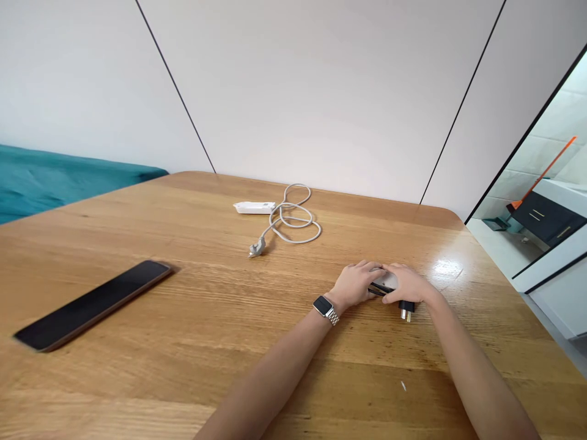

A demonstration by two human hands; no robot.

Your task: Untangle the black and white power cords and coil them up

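Note:
Both hands are wrapped around a mostly hidden white object (387,280) at the right of the table. My left hand (355,283) grips its left side, and a watch sits on that wrist. From the other side, my right hand (406,284) closes over it, with the thumb toward the front. A black cord (380,289) shows between the two hands. Beneath the right palm a black plug (406,307) sticks out, its metal prongs pointing toward me. The hands cover the rest of the object, so its exact kind cannot be made out.
A white power strip (255,208) lies farther back, its grey cord (293,225) loosely looped and ending in a plug (257,247). At left is a dark tablet (94,304). The wooden table (206,366) meets a white wall; a teal seat (68,180) stands beyond its left edge.

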